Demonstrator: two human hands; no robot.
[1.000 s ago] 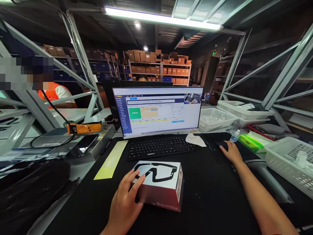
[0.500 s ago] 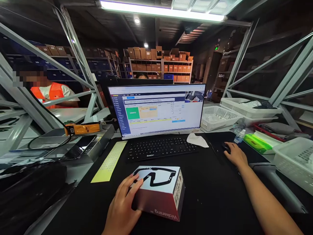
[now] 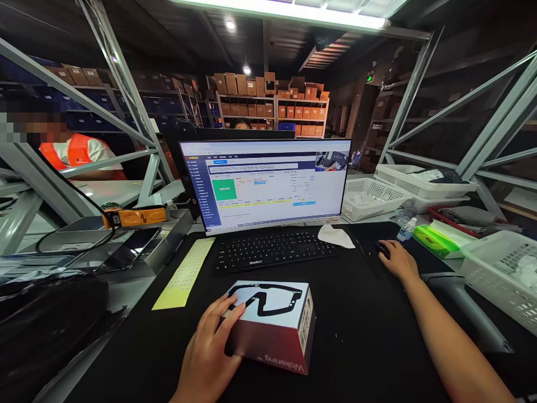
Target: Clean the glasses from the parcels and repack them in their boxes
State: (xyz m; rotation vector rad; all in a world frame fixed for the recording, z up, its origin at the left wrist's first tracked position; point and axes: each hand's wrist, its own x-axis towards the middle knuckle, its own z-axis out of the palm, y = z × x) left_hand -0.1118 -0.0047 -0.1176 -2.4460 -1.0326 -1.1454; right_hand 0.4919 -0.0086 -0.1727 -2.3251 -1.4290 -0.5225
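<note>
My left hand point(image 3: 213, 341) grips the left end of a product box point(image 3: 268, 347) that sits on the black desk mat point(image 3: 348, 369). Its fingers lie on the pale top, and the thumb is low at the near side. The box has a black glasses-like outline on top, a reddish front marked "Wakening", upside down to me, and a printed label on its right end. Over to the right, my right hand point(image 3: 400, 262) rests on a dark computer mouse point(image 3: 381, 248), partly covered by the fingers. A black keyboard point(image 3: 272, 252) lies beyond the box, below a lit monitor point(image 3: 268, 184).
A yellow paper strip point(image 3: 184, 274) lies left of the keyboard, a white tissue point(image 3: 336, 237) at its right end. A barcode scanner point(image 3: 465, 308), small bottle point(image 3: 406, 230), green packet point(image 3: 438, 240) and white baskets point(image 3: 373, 198) stand right. A person in an orange vest point(image 3: 78, 154) sits far left.
The orange panel beside the green block on the screen has turned white. The whole view has shifted slightly; both hands keep their places on the box and the mouse.
</note>
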